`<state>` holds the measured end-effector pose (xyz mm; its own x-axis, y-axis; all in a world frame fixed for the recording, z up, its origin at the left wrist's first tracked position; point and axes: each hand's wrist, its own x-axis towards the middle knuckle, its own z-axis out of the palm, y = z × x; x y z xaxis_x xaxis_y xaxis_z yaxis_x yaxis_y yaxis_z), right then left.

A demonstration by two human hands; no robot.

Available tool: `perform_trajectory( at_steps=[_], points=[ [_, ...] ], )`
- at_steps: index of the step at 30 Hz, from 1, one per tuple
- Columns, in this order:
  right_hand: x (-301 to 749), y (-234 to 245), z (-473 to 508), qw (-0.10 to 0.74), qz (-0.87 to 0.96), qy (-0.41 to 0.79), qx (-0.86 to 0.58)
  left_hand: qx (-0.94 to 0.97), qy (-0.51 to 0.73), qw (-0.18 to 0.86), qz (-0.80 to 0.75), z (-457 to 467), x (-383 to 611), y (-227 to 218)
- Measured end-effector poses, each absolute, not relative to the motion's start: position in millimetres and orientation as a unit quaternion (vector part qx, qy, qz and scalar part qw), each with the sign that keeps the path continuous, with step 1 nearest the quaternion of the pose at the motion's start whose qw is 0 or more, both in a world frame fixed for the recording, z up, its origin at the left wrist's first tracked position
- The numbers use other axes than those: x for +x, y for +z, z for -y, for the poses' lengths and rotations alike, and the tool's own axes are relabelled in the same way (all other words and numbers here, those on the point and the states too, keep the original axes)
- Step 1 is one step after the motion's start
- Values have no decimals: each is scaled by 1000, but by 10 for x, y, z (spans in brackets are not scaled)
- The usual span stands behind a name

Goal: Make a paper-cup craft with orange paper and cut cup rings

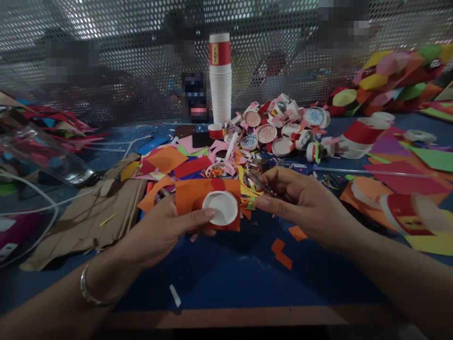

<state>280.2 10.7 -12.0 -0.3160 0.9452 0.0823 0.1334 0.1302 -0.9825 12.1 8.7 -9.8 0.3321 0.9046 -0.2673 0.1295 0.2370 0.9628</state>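
In the head view, my left hand [161,226] is closed on a sheet of orange paper [189,196]. Its thumb presses a round white paper cup piece [226,208] against the sheet. A bit of red shows just above the round piece. To the right, my right hand [297,200] pinches a slim dark metal tool [262,184], angled up and left towards the sheet. Fingers hide most of this tool, so its exact kind is unclear. Small orange paper scraps [282,253] lie on the blue table [226,283] below my hands.
A tall stack of paper cups [221,89] stands at the back before a perforated metal screen [141,71]. Cut cup pieces [267,133] and paper scraps are heaped ahead. Flattened cardboard [85,217] and a clear container [49,156] lie left; more cups [363,137] and coloured paper lie right.
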Motion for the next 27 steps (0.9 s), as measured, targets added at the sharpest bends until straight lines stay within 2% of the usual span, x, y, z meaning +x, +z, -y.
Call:
perform_trajectory(
  at_steps=[9, 27],
  points=[
    [2788, -144, -78, 369, 642, 517, -429, 442, 412, 658, -449, -59, 219, -74],
    [2723, -214, -81, 354, 639, 548, -408, 449, 390, 694, -406, 120, 350, -135]
  ],
)
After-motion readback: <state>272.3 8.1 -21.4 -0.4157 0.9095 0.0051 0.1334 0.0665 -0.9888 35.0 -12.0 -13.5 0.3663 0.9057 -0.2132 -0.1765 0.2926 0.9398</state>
